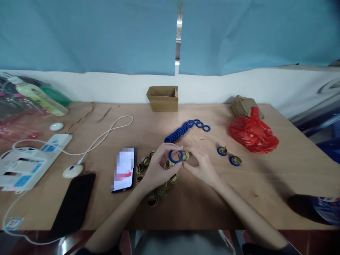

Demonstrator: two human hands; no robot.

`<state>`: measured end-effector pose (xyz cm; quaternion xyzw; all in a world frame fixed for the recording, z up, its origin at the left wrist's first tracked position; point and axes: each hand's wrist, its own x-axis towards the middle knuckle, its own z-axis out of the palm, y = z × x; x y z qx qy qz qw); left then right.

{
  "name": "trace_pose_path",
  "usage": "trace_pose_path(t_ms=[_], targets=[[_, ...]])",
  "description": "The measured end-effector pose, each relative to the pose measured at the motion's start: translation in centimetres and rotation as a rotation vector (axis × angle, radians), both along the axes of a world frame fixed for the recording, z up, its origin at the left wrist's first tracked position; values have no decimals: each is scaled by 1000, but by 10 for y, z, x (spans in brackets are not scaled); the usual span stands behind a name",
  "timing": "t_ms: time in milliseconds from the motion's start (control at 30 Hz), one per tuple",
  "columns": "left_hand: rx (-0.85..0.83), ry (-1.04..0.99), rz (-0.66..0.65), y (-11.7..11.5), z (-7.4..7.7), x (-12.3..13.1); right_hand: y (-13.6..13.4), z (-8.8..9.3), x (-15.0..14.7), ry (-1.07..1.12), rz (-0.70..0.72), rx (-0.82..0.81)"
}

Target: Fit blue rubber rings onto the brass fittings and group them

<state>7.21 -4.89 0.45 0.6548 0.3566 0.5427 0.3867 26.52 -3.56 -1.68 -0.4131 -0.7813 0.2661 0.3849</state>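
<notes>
My left hand point(156, 166) pinches a blue rubber ring point(175, 156) at table centre, fingers closed on its left edge. My right hand point(202, 164) meets it from the right, fingers pinched on a brass cap point(185, 155) that touches the ring. Several loose brass caps point(159, 189) lie under and left of my hands. A row of blue rings point(183, 129) lies just beyond. Two brass caps fitted with blue rings point(222, 151) point(235, 160) rest to the right.
A cardboard box point(163, 98) stands at the back wall. A red plastic bag point(252, 132) lies right. A lit phone point(123, 170), a dark phone point(74, 202), a white cable point(106, 132) and white packets point(23, 164) lie left.
</notes>
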Motion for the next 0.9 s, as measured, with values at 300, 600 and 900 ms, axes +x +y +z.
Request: trace_pose_path(t_ms=[300,600,900], targets=[[132,243,20,-9,-5,17,-24,-7,3,160,-114,-30],[-70,78,-12,-16,-14,23,-25,-14,-3,545,27,-369],[-91,83,-21,-8,-24,17,-17,-3,7,538,141,-465]])
